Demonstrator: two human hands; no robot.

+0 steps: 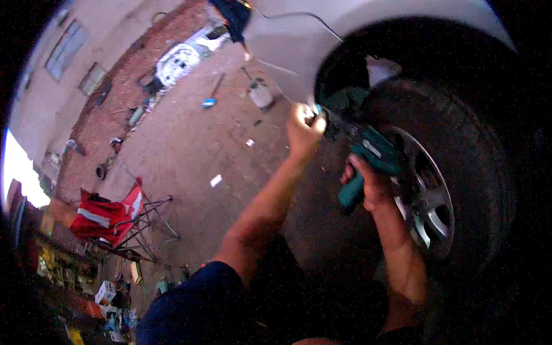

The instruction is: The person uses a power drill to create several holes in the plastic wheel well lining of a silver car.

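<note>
My right hand (371, 181) grips the handle of a green and black power drill (375, 150), its front aimed up-left at the edge of a dark wheel arch (422, 43) in a light-coloured car body (296, 40). My left hand (305, 129) is closed around something small at that edge, just in front of the drill; a bright glare there hides what it is. A large tyre (477, 155) with a silver alloy wheel (434, 218) sits behind the drill, partly in deep shadow.
A red folding chair (109, 221) stands at left, with assorted clutter (106, 293) below it. A sprayer-like container (260, 95) and a long-handled tool (210, 102) are on the paving (190, 144). Another person (233, 20) is at the top; a building wall (52, 103) runs along the upper left.
</note>
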